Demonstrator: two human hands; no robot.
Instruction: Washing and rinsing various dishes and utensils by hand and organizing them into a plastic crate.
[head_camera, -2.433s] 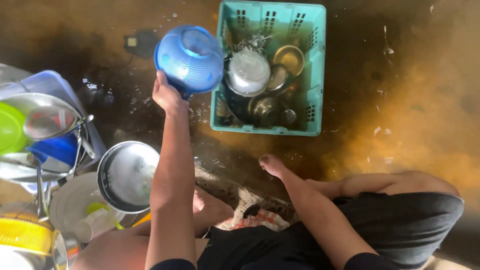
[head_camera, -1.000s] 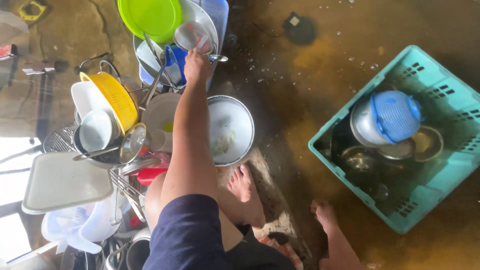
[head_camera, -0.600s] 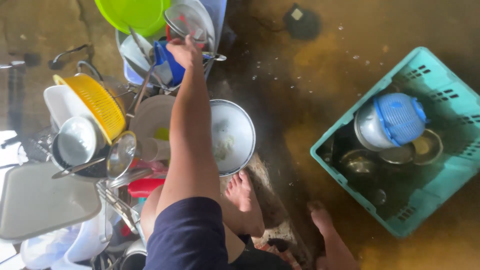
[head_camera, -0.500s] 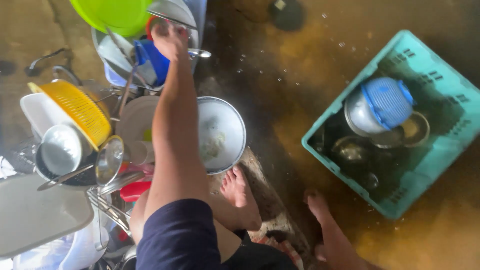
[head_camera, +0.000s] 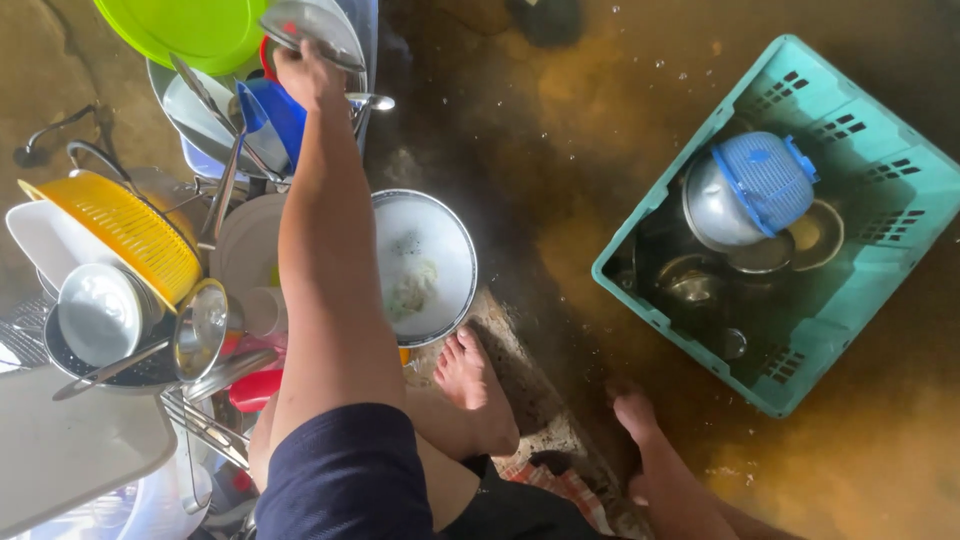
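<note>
Round steel lid: the round shiny steel lid (head_camera: 318, 28) is sitting at the top of the heap of unwashed dishes, just beside the lime-green plastic basin (head_camera: 190, 28), and I am gripping it by its near edge.
Left hand: my left hand (head_camera: 303, 75) is reaching far out along my outstretched arm, its fingers curling around the lid's rim; the fingertips are hidden under the lid.
Right hand: it is not showing anywhere, so I cannot tell how it is held.
Under the hand: a blue plastic scoop (head_camera: 272, 112) and a long steel ladle (head_camera: 228, 170) are leaning in the pile just below my wrist.
Beside my arm: a round steel bowl of soapy water (head_camera: 432, 262) is resting on the wet floor, touching my forearm's right side as seen here.
Left pile: a yellow plastic colander (head_camera: 120, 232) is tilting over a small steel bowl (head_camera: 98, 312).
Crate: the teal plastic crate (head_camera: 880, 250) is standing well apart to the right, holding a blue plastic strainer (head_camera: 768, 180) over steel pots.
</note>
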